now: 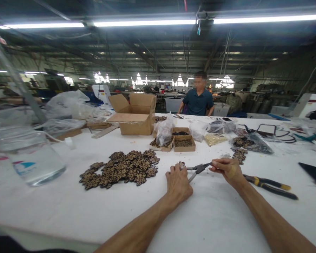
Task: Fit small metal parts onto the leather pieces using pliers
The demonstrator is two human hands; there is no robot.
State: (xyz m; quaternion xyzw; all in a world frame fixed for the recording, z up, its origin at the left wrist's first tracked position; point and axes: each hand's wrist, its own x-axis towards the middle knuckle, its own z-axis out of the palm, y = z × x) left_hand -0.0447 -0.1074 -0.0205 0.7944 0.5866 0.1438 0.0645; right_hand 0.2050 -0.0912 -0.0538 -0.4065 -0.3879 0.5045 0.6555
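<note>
Hands [179, 184] at both ends, pliers [199, 169] slant rightward, away.

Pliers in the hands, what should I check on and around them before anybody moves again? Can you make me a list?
1. Left hand grips the slim pliers by the handles: ok.
2. Right hand fingers away from the plier tips: not ok, they're right at them.
3. Small piece held at the tips: cannot tell, too tiny to see.
4. Spotted patches away from both hands: ok.
5. Black-and-yellow pliers well away from the right arm: not ok, they lie close beside it.
</note>
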